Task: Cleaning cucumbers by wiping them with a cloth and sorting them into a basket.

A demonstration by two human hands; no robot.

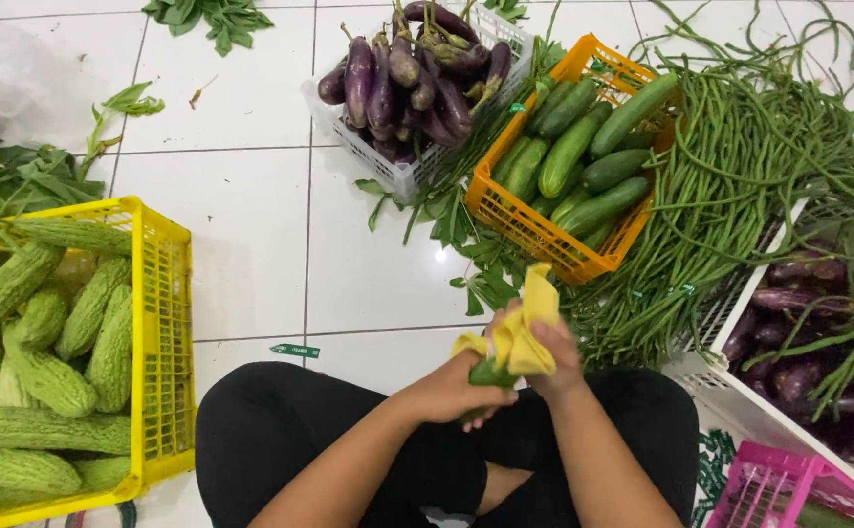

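Your left hand (451, 391) is closed around a cucumber (490, 374), of which only a short dark green stretch shows between your two hands, low in the middle of the view and above your crossed legs in black trousers (280, 430). Your right hand (554, 357) is wrapped over a yellow cloth (525, 328), pressing it against the upper part of that cucumber; a loose corner of the cloth stands up above your knuckles. How far the cucumber runs under the cloth is hard to tell.

Just beyond your hands, an orange crate (534, 230) holds more cucumbers lying side by side. Beside it to the right, a big heap of long beans (740, 186) spreads over the white tiled floor (251, 215) and partly over a white crate of purple eggplants (769, 381). Another white basket of eggplants (402, 171) sits farther back, touching the orange crate's corner. Well apart on your left, a yellow crate (163, 323) is full of bitter gourds. A pink crate (788, 489) pokes in at the lower right corner.
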